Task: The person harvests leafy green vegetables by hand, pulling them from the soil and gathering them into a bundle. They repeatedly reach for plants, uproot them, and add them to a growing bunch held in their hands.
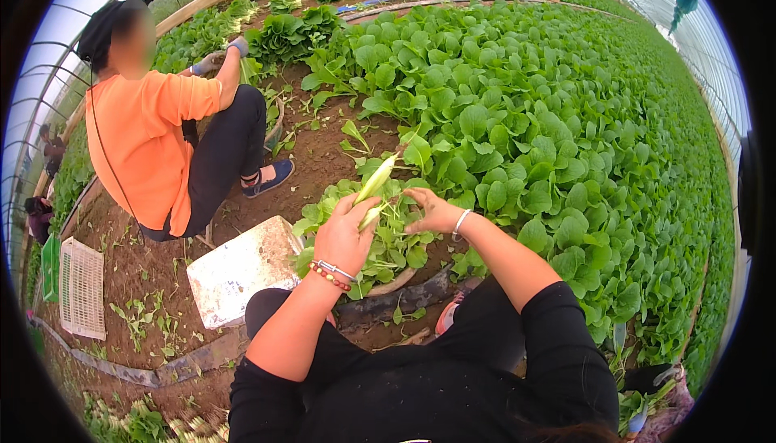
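The left hand (343,235), a bead bracelet and a metal bangle on its wrist, is closed around the pale stalks of a leafy green plant (377,183) that points up toward one o'clock. Just beside it at three o'clock, the right hand (434,211) curls its fingers down onto a pile of cut greens (388,241); whether it grips anything I cannot tell. The pile fills a shallow basket (396,283) on the soil. At nine o'clock of the basket lies a worn white board (242,269). Farther off at ten o'clock a co-worker in an orange shirt (145,148) squats, reaching a gloved hand into the crop. A wide bed of leafy greens (566,144) spreads from twelve to four o'clock.
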Demonstrator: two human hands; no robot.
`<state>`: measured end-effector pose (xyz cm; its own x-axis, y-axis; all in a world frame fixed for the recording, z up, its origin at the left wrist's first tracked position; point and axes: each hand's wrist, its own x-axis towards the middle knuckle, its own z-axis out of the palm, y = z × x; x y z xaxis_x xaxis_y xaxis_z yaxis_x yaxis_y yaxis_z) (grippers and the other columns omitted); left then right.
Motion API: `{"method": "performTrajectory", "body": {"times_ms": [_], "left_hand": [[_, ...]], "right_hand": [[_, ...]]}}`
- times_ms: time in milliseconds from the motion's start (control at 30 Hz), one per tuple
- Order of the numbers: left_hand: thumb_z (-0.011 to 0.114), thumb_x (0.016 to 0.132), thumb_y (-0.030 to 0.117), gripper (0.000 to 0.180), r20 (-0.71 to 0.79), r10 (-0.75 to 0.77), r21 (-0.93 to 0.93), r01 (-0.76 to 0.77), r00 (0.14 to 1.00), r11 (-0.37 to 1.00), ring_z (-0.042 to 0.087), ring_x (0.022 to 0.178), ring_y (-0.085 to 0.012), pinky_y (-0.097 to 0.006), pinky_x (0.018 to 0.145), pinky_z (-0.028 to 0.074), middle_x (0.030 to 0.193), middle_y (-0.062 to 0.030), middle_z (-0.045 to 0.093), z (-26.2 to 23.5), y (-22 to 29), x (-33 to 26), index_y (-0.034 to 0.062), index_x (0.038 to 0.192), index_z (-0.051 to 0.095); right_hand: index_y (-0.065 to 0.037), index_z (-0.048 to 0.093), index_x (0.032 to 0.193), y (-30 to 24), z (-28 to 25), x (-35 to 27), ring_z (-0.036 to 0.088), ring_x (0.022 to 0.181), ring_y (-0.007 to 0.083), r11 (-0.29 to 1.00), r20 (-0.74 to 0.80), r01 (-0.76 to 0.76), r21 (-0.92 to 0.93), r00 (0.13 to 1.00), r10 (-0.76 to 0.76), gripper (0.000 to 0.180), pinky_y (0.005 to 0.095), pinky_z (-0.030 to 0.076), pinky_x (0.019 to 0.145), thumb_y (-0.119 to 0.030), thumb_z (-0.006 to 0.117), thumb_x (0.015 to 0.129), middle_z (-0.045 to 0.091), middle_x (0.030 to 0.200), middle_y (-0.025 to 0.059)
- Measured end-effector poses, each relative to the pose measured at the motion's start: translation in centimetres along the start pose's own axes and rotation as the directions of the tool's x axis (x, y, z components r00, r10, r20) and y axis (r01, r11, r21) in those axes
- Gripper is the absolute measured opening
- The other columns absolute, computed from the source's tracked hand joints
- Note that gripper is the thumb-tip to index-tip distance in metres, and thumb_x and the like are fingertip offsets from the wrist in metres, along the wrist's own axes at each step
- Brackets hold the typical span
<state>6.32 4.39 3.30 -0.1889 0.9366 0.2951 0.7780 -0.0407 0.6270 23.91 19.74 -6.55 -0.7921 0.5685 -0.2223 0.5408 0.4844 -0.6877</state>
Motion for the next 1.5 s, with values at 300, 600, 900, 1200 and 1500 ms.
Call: {"method": "performTrajectory", "body": {"times_ms": [300, 600, 900, 1200, 1500], "left_hand": [[0.056, 0.083, 0.017, 0.024, 0.1, -0.04, -0.306, 0.069, 0.994, 0.95, 0.049, 0.109, -0.0268, -0.034, 0.09, 0.039, 0.115, -0.0156, 0.053, 0.4, 0.3, 0.2, 0.0097, 0.105, 0.062], [0.056, 0.083, 0.022, 0.049, 0.191, 0.121, -0.325, -0.053, 0.974, 0.944, 0.051, 0.103, -0.0307, -0.039, 0.095, 0.035, 0.108, -0.0153, 0.057, 1.6, 1.0, 0.7, 0.0061, 0.128, 0.042], [0.045, 0.091, 0.012, 0.027, 0.297, -0.107, -0.755, 0.302, 0.949, 0.582, 0.055, 0.084, -0.012, -0.026, 0.079, 0.043, 0.088, -0.0051, 0.057, 1.1, 3.1, 0.7, 0.0008, 0.115, 0.046], [0.043, 0.091, 0.009, 0.009, 0.207, -0.169, -0.706, 0.267, 0.964, 0.656, 0.051, 0.076, -0.0139, -0.029, 0.078, 0.042, 0.077, -0.0044, 0.049, 1.9, 1.6, 1.1, 0.0023, 0.096, 0.045], [0.044, 0.09, 0.011, 0.011, 0.234, -0.318, -0.693, 0.388, 0.919, 0.608, 0.042, 0.065, -0.011, -0.023, 0.061, 0.036, 0.074, -0.0063, 0.047, 1.7, 1.5, 1.6, 0.0029, 0.097, 0.041]], "right_hand": [[-0.001, 0.059, 0.09, -8.3, -4.9, -2.4, 0.049, 0.077, 0.0089, 0.744, -0.52, 0.486, 0.459, 0.826, -0.218, 0.009, 0.0248, 0.042, 0.069, -0.002, 0.057, 0.081, 0.057, 0.088, 0.0021], [-0.001, 0.061, 0.095, -9.1, -4.1, -4.7, 0.055, 0.082, 0.0137, 0.782, -0.281, 0.458, 0.422, 0.887, -0.368, 0.017, 0.0262, 0.044, 0.076, -0.007, 0.062, 0.079, 0.056, 0.088, 0.0056], [-0.004, 0.05, 0.117, 2.2, -8.4, -5.3, 0.056, 0.092, 0.0123, 0.867, -0.079, -0.082, 0.492, 0.987, 0.139, 0.035, 0.0265, 0.044, 0.082, -0.019, 0.055, 0.086, 0.058, 0.106, 0.0056], [-0.003, 0.052, 0.11, 16.2, 11.8, -4.4, 0.057, 0.092, 0.013, 0.555, 0.68, -0.674, 0.488, 0.692, 0.243, 0.025, 0.0271, 0.047, 0.078, -0.016, 0.049, 0.089, 0.057, 0.103, 0.0057], [-0.003, 0.059, 0.101, 29.7, 8.3, -6.9, 0.06, 0.086, 0.0259, 0.741, -0.615, -0.517, 0.428, 0.435, 0.658, 0.022, 0.0326, 0.045, 0.078, -0.011, 0.049, 0.083, 0.062, 0.097, 0.0139]]}}
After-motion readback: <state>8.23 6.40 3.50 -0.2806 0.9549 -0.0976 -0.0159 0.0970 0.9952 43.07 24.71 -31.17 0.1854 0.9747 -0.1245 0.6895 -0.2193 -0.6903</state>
